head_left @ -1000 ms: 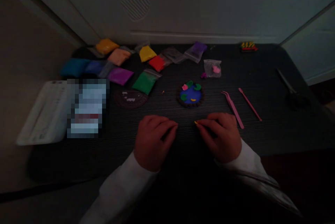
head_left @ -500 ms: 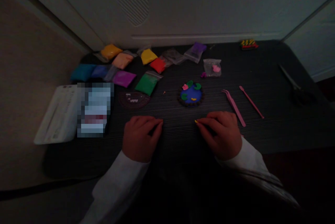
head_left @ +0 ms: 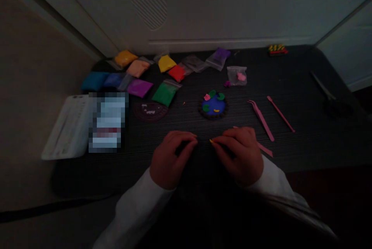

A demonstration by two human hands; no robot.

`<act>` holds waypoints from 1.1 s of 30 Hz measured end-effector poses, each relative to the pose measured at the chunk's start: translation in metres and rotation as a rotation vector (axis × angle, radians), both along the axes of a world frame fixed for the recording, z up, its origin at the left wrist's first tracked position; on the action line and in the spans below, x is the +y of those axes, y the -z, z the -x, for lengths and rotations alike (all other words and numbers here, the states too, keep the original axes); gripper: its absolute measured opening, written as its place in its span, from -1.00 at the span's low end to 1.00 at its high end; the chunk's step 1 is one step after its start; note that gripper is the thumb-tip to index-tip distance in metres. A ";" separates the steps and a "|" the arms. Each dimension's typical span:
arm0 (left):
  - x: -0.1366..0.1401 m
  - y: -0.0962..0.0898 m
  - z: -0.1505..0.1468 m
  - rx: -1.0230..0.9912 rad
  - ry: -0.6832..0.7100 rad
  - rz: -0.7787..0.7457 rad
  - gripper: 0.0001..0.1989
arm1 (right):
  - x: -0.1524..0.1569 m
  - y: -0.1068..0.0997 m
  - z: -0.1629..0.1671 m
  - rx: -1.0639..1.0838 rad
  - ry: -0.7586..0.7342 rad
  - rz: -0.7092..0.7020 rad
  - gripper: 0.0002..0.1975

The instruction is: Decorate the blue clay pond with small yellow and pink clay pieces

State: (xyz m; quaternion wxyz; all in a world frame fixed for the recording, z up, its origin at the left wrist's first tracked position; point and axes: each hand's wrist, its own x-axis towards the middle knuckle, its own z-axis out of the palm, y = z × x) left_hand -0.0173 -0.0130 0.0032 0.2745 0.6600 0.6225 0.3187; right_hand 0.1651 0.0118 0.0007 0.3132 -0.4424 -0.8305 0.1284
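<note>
My right hand (head_left: pixel 240 156) pinches a tiny piece of yellow clay (head_left: pixel 211 140) between thumb and forefinger. Facing it a short gap away, my left hand (head_left: pixel 170 159) has thumb and fingertips pressed together; whatever may be between them is too small to make out. Beyond both hands lies a small round clay pond (head_left: pixel 214 106), blue with a dark lumpy rim. It bears green lily pads (head_left: pixel 221 96), a pink flower (head_left: pixel 207 97) and a small yellow piece (head_left: pixel 216 110). Partly hidden under my right hand is a pink tool (head_left: pixel 266 149).
Pink tweezers (head_left: pixel 263 123), a thin pink stick tool (head_left: pixel 280 114) and scissors (head_left: pixel 329 95) lie right. Bags of coloured clay, including a green one (head_left: pixel 166 93), spread back left. A translucent half-round plate (head_left: pixel 151 115), a blurred-out phone (head_left: pixel 108 123) and a white packet (head_left: pixel 66 128) lie left.
My hands have come closer together, the left moving right and the right slightly left with the yellow clay. More of the pink tool by my right hand shows. The view has shifted slightly.
</note>
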 end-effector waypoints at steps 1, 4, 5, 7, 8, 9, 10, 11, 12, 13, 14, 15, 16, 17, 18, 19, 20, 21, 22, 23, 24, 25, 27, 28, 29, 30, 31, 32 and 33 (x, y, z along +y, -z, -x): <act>0.001 -0.001 -0.005 -0.147 -0.018 0.070 -0.90 | -0.002 0.000 0.003 0.009 -0.018 0.012 -0.88; 0.005 -0.001 -0.014 -0.467 -0.049 0.208 -0.93 | -0.005 -0.001 0.009 0.028 -0.037 0.046 -0.88; 0.006 -0.001 -0.014 -0.513 -0.051 0.231 -0.93 | -0.005 -0.001 0.010 0.032 -0.036 0.055 -0.88; 0.008 0.000 -0.013 -0.522 -0.052 0.264 -0.92 | -0.005 -0.001 0.011 0.037 -0.037 0.068 -0.88; 0.008 0.000 -0.011 -0.500 -0.055 0.266 -0.91 | -0.005 -0.001 0.010 0.037 -0.039 0.071 -0.88; 0.008 0.000 -0.010 -0.469 -0.054 0.260 -0.89 | -0.004 -0.001 0.010 0.037 -0.039 0.073 -0.88; 0.007 0.000 -0.010 -0.436 -0.051 0.247 -0.88 | -0.004 -0.001 0.010 0.037 -0.037 0.074 -0.88; 0.007 -0.001 -0.009 -0.405 -0.042 0.231 -0.86 | -0.003 -0.001 0.010 0.035 -0.033 0.078 -0.88; 0.006 -0.001 -0.009 -0.381 -0.030 0.212 -0.85 | -0.003 -0.002 0.010 0.037 -0.027 0.080 -0.88; 0.006 -0.001 -0.010 -0.364 -0.014 0.190 -0.84 | -0.003 -0.002 0.010 0.041 -0.022 0.080 -0.88; 0.005 -0.001 -0.010 -0.351 0.006 0.175 -0.83 | -0.003 -0.002 0.010 0.046 -0.017 0.079 -0.89; 0.005 -0.001 -0.010 -0.338 0.026 0.162 -0.82 | -0.003 -0.002 0.010 0.052 -0.013 0.078 -0.89; 0.005 -0.001 -0.011 -0.323 0.043 0.148 -0.81 | -0.003 -0.002 0.010 0.059 -0.011 0.075 -0.89; 0.004 -0.001 -0.011 -0.306 0.057 0.136 -0.81 | -0.003 -0.003 0.010 0.062 -0.009 0.074 -0.89; 0.004 -0.001 -0.012 -0.285 0.064 0.123 -0.82 | -0.004 -0.003 0.010 0.062 -0.010 0.075 -0.89; 0.004 -0.002 -0.012 -0.261 0.065 0.111 -0.83 | -0.004 -0.003 0.010 0.057 -0.013 0.077 -0.89; 0.004 -0.002 -0.013 -0.236 0.061 0.096 -0.84 | -0.004 -0.003 0.010 0.053 -0.016 0.078 -0.88; 0.004 -0.003 -0.013 -0.211 0.052 0.081 -0.86 | -0.004 -0.003 0.010 0.048 -0.020 0.078 -0.88; 0.004 -0.003 -0.014 -0.189 0.043 0.073 -0.87 | -0.004 -0.003 0.009 0.044 -0.025 0.078 -0.87; 0.005 -0.004 -0.014 -0.172 0.034 0.067 -0.87 | -0.004 -0.003 0.009 0.042 -0.029 0.076 -0.87; 0.005 -0.004 -0.014 -0.157 0.027 0.067 -0.88 | -0.003 -0.002 0.009 0.042 -0.031 0.073 -0.86; 0.005 -0.005 -0.015 -0.145 0.024 0.070 -0.88 | -0.003 -0.001 0.009 0.043 -0.031 0.070 -0.86; 0.005 -0.006 -0.015 -0.125 0.026 0.077 -0.89 | -0.002 0.001 0.009 0.046 -0.031 0.071 -0.87; 0.005 -0.006 -0.015 -0.118 0.030 0.083 -0.89 | -0.001 0.001 0.009 0.047 -0.031 0.076 -0.88; 0.005 -0.006 -0.015 -0.113 0.034 0.087 -0.89 | -0.001 0.002 0.009 0.051 -0.033 0.081 -0.89; 0.005 -0.005 -0.016 -0.111 0.040 0.089 -0.90 | -0.001 0.002 0.009 0.056 -0.037 0.086 -0.90; 0.005 -0.005 -0.016 -0.111 0.045 0.089 -0.90 | 0.000 0.001 0.010 0.062 -0.042 0.091 -0.90; 0.005 -0.004 -0.016 -0.108 0.046 0.087 -0.90 | 0.000 0.000 0.010 0.071 -0.049 0.097 -0.91; 0.005 -0.004 -0.016 -0.103 0.034 0.083 -0.90 | 0.000 -0.001 0.010 0.084 -0.061 0.106 -0.92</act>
